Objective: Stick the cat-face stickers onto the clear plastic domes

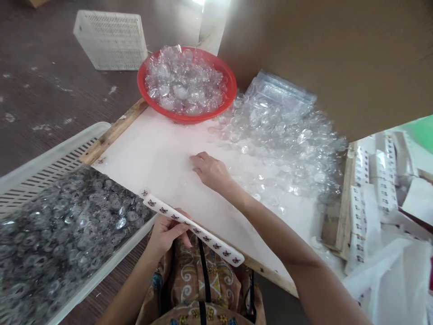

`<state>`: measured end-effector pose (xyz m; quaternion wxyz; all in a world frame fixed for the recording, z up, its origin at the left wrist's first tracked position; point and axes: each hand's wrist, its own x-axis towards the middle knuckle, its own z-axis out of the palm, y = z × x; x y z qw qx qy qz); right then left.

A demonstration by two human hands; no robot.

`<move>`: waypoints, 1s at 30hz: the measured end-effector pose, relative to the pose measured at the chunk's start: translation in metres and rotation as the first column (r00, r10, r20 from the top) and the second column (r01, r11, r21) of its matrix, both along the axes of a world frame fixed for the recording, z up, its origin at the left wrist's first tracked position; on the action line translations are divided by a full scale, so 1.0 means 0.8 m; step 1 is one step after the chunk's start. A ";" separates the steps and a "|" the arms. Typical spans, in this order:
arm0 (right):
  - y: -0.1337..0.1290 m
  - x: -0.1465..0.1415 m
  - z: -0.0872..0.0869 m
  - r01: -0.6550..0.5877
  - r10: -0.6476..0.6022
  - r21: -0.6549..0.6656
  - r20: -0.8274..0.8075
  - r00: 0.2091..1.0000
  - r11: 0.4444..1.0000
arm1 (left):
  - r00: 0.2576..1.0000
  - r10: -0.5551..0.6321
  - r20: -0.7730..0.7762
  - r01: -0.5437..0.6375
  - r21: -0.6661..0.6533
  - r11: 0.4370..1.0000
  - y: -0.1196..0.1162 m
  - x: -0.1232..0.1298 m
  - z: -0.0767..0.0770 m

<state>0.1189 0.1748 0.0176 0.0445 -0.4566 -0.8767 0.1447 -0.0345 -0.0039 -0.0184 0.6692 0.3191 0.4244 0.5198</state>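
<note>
My left hand grips a long white strip of stickers at the near edge of the white board. Small dark butterfly-like pictures run along the strip in a row, and a sticker shows at its far left end. Over the middle of the board is my right hand, its fingers bent and drawn together, pointing left. Whatever lies between those fingertips is too small to make out. Clear plastic discs are heaped on the board to the right of this hand.
A red basin full of clear discs stands at the board's far edge. At left, a white basket holds many discs with dark pictures. An upturned-sided white crate sits on the floor beyond. Sticker strips lie at right, near a cardboard box.
</note>
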 end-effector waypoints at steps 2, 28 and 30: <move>0.005 -0.012 -0.006 -0.016 0.016 -0.009 0.073 0.997 1.000 | 1.000 0.001 -0.017 -0.001 0.003 1.000 0.000 0.000 0.001; -0.032 0.087 -0.020 0.024 0.039 0.182 -0.333 0.942 0.983 | 0.999 -0.011 -0.033 0.011 -0.008 1.000 0.001 -0.001 0.001; -0.030 0.117 -0.020 0.125 -0.071 0.171 -0.292 0.954 0.977 | 0.999 -0.017 -0.029 0.017 0.009 1.000 0.001 -0.001 0.001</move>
